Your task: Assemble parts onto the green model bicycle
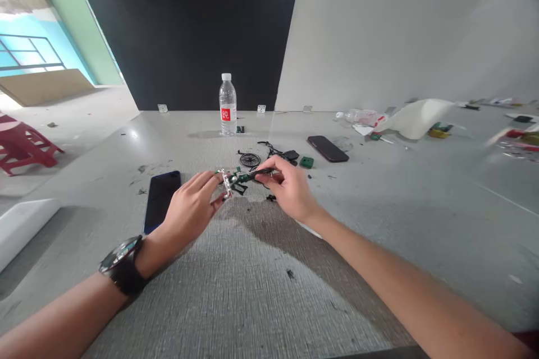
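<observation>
My left hand [196,196], with a black watch [124,261] on its wrist, is closed on the silver end of a small green and silver model piece [239,179]. At its other end my right hand [288,185] pinches a thin black part [261,173], which seems to touch the green piece. Just beyond the hands lies a small black spoked wheel [250,160]. Black bicycle-like model parts [278,151] are beside it, partly hidden by my right hand. A small black piece [240,189] lies under the held piece.
Left of my left hand lies a dark phone [162,199]; another phone [327,148] is at the right. A water bottle [228,106] stands at the back near the upright panel. A green block [306,162] sits right of the parts. Plastic and paper litter [421,118] lies far right.
</observation>
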{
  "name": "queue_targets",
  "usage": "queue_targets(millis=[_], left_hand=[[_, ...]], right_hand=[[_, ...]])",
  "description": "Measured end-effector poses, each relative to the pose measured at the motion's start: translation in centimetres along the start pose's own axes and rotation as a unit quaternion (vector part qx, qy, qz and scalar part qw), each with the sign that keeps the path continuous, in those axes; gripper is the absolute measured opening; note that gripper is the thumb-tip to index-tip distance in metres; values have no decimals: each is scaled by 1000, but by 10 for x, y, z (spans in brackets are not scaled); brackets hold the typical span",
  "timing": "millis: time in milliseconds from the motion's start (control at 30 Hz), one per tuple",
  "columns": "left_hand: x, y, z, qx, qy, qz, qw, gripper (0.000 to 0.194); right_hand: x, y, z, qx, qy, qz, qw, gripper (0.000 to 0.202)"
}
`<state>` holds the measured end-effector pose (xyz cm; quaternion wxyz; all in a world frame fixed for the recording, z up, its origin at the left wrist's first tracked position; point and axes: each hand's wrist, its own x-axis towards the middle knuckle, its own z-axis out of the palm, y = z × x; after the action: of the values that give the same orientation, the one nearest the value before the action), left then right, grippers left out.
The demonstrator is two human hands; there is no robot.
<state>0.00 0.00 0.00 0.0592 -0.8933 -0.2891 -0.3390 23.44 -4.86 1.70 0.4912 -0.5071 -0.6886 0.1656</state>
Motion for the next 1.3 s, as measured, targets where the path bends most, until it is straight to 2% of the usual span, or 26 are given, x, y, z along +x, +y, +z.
queue_targets(millis=[133,233,400,667,833,967,1067,1300], left_hand=[[2,-3,2,-49,3,-51,998,19],[4,-5,3,-53,-8,-82,995,15],[5,-7,4,-46,-24,-84,995,22],[7,-4,4,-120,5,-84,989,23],[4,-6,9,-139,3,-140,980,34],[1,-9,16,-189,42,-175,965,35],[3,-8,16,-245,48,-205,947,32],[7,-4,10,-288,-11,-291,912,34]], right_hand=[[3,6,2,58,31,31,997,21],[3,5,3,88,24,45,995,23],[3,4,5,114,13,57,992,24],[4,5,6,136,25,65,988,26],[5,4,6,169,30,88,981,30],[6,5,3,226,26,129,965,39],[7,4,1,281,24,155,947,42],[7,0,0,372,57,183,908,41]])
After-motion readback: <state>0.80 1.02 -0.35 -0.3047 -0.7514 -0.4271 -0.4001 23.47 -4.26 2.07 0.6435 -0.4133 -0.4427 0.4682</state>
